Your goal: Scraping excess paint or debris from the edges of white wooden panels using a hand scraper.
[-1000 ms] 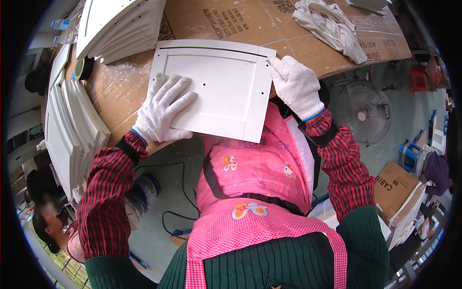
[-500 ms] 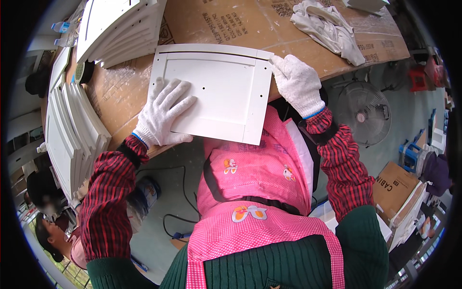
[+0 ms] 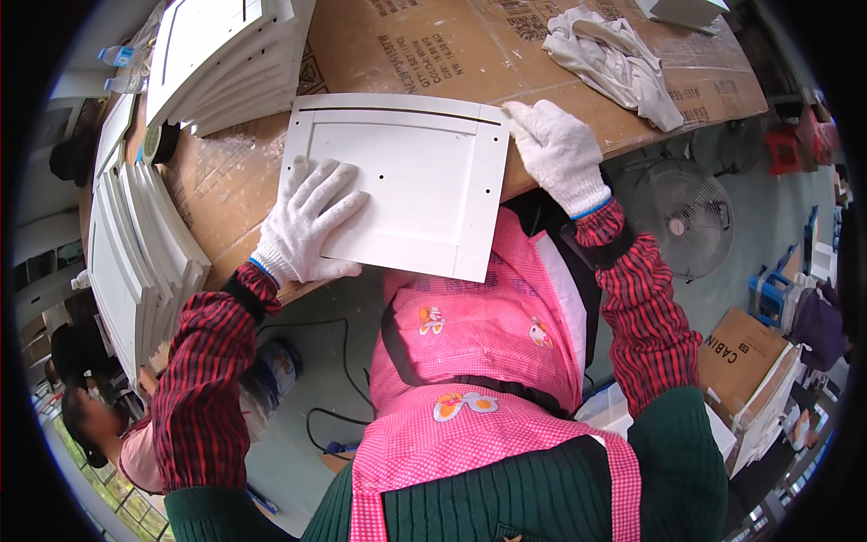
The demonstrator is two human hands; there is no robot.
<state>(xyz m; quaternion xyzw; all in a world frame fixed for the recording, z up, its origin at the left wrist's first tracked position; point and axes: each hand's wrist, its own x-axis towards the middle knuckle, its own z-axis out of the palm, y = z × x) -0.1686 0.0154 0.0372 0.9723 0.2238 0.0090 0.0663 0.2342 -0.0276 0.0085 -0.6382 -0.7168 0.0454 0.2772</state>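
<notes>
Cardboard-covered table [image 3: 488, 54]: right hand [image 3: 558, 154] has edged up to the white panel [image 3: 406, 199]'s far right corner, so handling seems centred there.

Left hand [image 3: 307, 221] lies spread, unclenched, on its left side; the panel, recessed, slotted and holed, overhangs the near edge; right fingers bunch, whether gripping I cannot tell.

A white cloth [image 3: 614, 68] lies crumpled; at right are a round fan [image 3: 679, 224] and a cardboard box [image 3: 742, 352].

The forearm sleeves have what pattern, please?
The forearm sleeves have red and black stripes, best seen in the head view.
</notes>
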